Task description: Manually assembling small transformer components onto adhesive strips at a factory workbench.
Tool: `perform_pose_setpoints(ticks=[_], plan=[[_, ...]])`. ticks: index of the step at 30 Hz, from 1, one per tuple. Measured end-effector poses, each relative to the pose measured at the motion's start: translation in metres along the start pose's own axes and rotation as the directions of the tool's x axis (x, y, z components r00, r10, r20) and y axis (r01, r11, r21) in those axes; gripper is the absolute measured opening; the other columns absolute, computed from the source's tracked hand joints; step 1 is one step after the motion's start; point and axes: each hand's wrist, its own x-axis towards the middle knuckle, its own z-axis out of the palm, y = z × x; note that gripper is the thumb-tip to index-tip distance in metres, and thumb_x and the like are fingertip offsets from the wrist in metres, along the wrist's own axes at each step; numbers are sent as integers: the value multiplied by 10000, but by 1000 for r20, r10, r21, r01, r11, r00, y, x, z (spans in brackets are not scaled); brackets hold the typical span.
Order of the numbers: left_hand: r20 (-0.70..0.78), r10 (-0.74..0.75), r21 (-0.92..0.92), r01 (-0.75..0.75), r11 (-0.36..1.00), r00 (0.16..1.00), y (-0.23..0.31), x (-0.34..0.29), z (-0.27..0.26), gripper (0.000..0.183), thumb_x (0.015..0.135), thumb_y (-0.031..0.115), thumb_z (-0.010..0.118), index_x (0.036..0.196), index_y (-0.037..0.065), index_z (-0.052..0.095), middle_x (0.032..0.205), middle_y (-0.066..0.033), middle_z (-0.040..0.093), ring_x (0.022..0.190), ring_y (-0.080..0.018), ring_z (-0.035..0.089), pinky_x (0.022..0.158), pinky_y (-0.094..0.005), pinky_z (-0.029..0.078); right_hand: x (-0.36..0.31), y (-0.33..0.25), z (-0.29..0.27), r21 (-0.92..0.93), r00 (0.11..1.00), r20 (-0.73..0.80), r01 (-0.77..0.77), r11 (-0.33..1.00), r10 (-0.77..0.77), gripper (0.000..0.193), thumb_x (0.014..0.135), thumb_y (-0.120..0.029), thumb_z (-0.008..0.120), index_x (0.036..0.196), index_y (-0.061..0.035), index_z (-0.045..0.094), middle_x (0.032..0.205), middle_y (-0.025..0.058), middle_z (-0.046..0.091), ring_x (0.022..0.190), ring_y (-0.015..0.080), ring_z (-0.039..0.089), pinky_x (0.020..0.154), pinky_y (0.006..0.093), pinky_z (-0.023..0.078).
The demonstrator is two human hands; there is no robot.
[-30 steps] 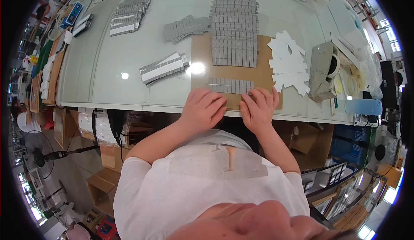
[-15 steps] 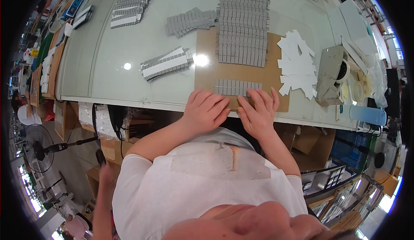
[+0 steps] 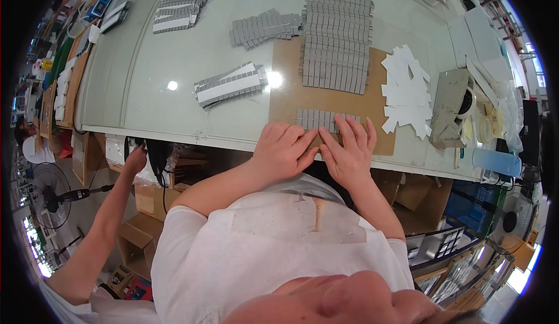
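A short grey segmented strip (image 3: pixel 314 118) lies near the front edge of a brown cardboard sheet (image 3: pixel 378 140). My left hand (image 3: pixel 284 149) is at its near left side, fingers bent and close together, gripping along the edge. My right hand (image 3: pixel 350 152) holds the right part, with fingertips on top of the strip. Both index fingertips meet at the strip's near edge; what lies beneath them is hidden. Beyond is a long stack of similar grey strips (image 3: pixel 336 44). To the right, white paper strips (image 3: pixel 406 97) form a loose pile.
More grey strips (image 3: pixel 265 30) and a bundle with white faces (image 3: pixel 231 85) lie left of the stack, another pile (image 3: pixel 185 4) farther left. At right stand a metal tape dispenser (image 3: pixel 453 105) and a blue bottle (image 3: pixel 496 162). Another person's arm (image 3: pixel 108 225) reaches below the table at left.
My index fingertips have come together at the strip's near edge, and my right fingers now lie farther over the strip. The other person's hand has moved up to the table's underside.
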Motion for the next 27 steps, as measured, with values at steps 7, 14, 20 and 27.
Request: perform_pose_setpoints(ticks=[7,14,20,27], plan=[[-9,13,-1,-13,1000,1000,-1,-1,-1,349,827,273,774,1135,113,750,1002,-1,576,926,-219,532,779,-364,447,0,-1,0,-4,1000,4,1,1000,-1,301,941,-333,679,1185,-181,767,1372,92,617,1283,302,527,1182,572,276],[-27,-12,-131,8,991,1000,-6,-5,-14,343,777,193,801,1101,95,745,1005,-16,604,907,-239,571,790,-395,455,-4,0,-2,46,1000,4,8,999,-8,313,920,-312,703,1194,-170,762,1378,99,609,1283,307,524,1182,576,270],[-6,59,-111,-59,992,998,-26,-13,-21,348,763,180,801,1097,100,744,1063,-23,636,949,-257,575,832,-395,467,1,-12,1,49,999,-12,50,998,-50,296,907,-289,710,1163,-145,749,1335,99,612,1248,292,538,1159,581,277],[23,58,-113,-55,992,998,-12,-5,-14,335,804,225,790,1109,97,735,1094,-18,627,1013,-237,573,865,-401,482,-5,3,-3,22,997,-75,-16,1000,17,280,893,-240,706,1136,-113,761,1317,99,638,1233,307,547,1177,572,267]])
